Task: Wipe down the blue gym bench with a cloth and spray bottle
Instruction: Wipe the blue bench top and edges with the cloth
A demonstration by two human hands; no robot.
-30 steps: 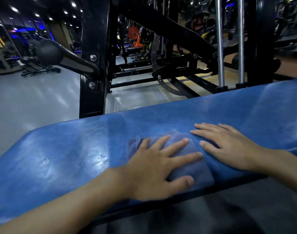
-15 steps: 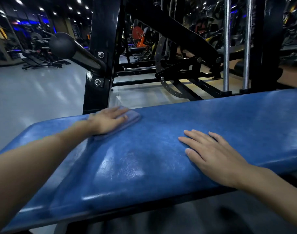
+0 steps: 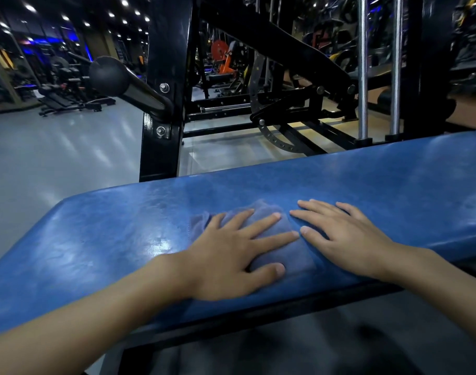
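Where the pale grey gym floor [image 3: 55,158] spreads away to the left under rows of ceiling spotlights, a black machine frame [image 3: 166,85] rises just behind the blue gym bench [image 3: 367,185], whose padded top runs across the whole width of the view and climbs slightly toward the right. The vinyl is glossy and shows wet-looking highlights left of centre, and a black steel rail runs under its near edge. From the frame's upright a black bar with a rounded foam end [image 3: 109,75] juts out to the left, above the floor, and two chrome guide rods [image 3: 362,66] stand upright behind the bench on the right. Further back are other machines, among them one with orange parts, dim and hard to make out. On the bench top, a little right of centre and close to the near edge, lies the cloth [image 3: 283,247], a bluish-grey piece spread flat with a rumpled far corner. The left hand [image 3: 231,255] lies palm down on the cloth with fingers spread, pressing it to the pad without gripping it. The right hand [image 3: 342,236] rests open and flat on the bare vinyl just beside the cloth, holding nothing; its fingertips come right up to the cloth's right edge, and its thumb tip nearly meets the left hand's index finger. Both forearms are bare.
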